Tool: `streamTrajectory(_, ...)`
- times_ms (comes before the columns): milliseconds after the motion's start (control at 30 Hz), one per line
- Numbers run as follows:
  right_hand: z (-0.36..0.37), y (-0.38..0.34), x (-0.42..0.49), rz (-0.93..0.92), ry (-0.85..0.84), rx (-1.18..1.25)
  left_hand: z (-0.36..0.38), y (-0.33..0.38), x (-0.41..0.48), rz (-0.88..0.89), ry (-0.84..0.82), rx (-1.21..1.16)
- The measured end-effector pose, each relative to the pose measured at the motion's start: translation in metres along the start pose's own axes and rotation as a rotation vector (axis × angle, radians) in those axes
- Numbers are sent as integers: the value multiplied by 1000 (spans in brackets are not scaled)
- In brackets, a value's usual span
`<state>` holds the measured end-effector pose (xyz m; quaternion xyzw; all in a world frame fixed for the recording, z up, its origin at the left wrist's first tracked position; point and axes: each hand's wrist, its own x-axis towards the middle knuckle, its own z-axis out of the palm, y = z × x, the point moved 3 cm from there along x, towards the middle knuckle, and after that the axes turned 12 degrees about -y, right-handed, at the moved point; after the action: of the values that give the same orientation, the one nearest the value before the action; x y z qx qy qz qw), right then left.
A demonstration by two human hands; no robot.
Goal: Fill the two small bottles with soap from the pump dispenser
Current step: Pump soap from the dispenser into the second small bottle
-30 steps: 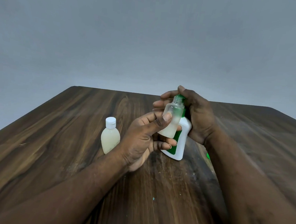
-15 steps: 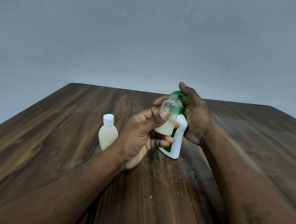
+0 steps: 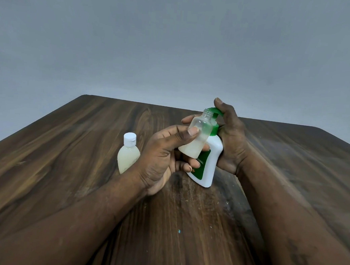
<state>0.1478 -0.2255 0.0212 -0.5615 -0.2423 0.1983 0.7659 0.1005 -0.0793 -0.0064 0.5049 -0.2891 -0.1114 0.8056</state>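
My left hand [image 3: 164, 156] grips an uncapped small clear bottle [image 3: 196, 138], tilted, its open neck right under the green pump spout. Pale soap fills roughly its lower third. The white pump dispenser [image 3: 209, 165] with a green label and green pump head stands on the table just behind the bottle. My right hand [image 3: 229, 140] wraps round the dispenser from the right, its thumb on top of the pump head. A second small bottle [image 3: 128, 156], full of pale soap and closed with a white cap, stands to the left of my left hand.
Everything sits on a dark wooden table [image 3: 64, 166] whose far edge runs just behind the dispenser. A plain grey wall lies beyond. A tiny teal speck [image 3: 179, 231] lies on the wood near me.
The pump head has risen from its pressed-down position, and my right thumb has lifted with it. The small bottle stays at the spout.
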Motion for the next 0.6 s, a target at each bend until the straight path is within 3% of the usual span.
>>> streamTrajectory(600,5,8,2,-13,-50,44,0,-2,-1,-11,5,31)
